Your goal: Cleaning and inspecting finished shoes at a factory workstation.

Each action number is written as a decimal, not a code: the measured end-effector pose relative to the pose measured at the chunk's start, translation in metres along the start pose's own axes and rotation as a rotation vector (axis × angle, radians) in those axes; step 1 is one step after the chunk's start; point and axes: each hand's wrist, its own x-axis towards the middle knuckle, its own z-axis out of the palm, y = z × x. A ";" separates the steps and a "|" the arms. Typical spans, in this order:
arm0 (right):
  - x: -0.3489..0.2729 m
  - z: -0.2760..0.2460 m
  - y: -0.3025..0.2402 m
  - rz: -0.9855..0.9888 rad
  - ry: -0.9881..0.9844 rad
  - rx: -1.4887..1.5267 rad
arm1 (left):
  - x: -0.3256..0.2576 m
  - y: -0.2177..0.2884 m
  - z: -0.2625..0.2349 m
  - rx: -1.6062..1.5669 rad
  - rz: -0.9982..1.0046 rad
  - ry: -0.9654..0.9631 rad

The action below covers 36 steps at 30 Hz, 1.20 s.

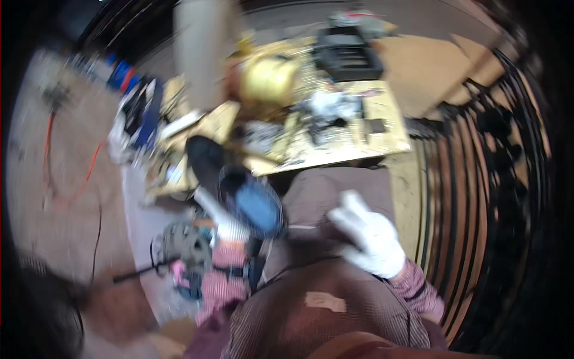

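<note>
My left hand point(230, 224), in a white glove, is closed at the near side of a dark shoe point(206, 160) with a blue lining. The shoe is tilted over my lap beside the table's front edge, and motion smears it; the fingers are partly hidden. My right hand point(373, 242), also in a white glove, is raised over the right side of my lap. Its fingers are apart and nothing shows in them.
Ahead stands a light wooden table point(388, 99) with a yellow spool point(269, 78), a black tray point(347, 57) and blurred clutter. Black metal bars point(451, 197) line the right side. On the left are a grey slotted object point(185, 245) and an orange cord point(89, 170) on the floor.
</note>
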 end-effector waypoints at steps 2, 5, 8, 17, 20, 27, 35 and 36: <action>0.013 -0.009 -0.011 -0.274 -0.045 0.146 | -0.017 -0.022 0.027 0.247 0.081 0.168; 0.005 0.008 -0.011 -0.366 -0.039 -0.019 | -0.021 -0.053 0.045 0.376 -0.020 0.106; -0.030 -0.036 -0.009 -0.484 0.117 -0.090 | -0.001 -0.063 0.095 0.401 -0.240 0.053; -0.148 -0.229 -0.009 0.241 0.751 -1.021 | 0.008 -0.087 0.126 0.686 -0.359 -0.152; -0.166 -0.312 0.015 0.668 0.775 -1.178 | 0.014 -0.093 0.115 0.688 -0.432 -0.172; -0.211 -0.352 0.076 1.107 0.842 -1.283 | 0.028 -0.090 0.127 0.669 -0.336 -0.254; -0.265 -0.295 0.015 1.254 0.993 -0.982 | 0.011 -0.099 0.104 0.540 -0.416 -0.149; -0.239 -0.268 0.006 1.150 0.991 -1.049 | 0.008 -0.100 0.105 0.563 -0.426 -0.172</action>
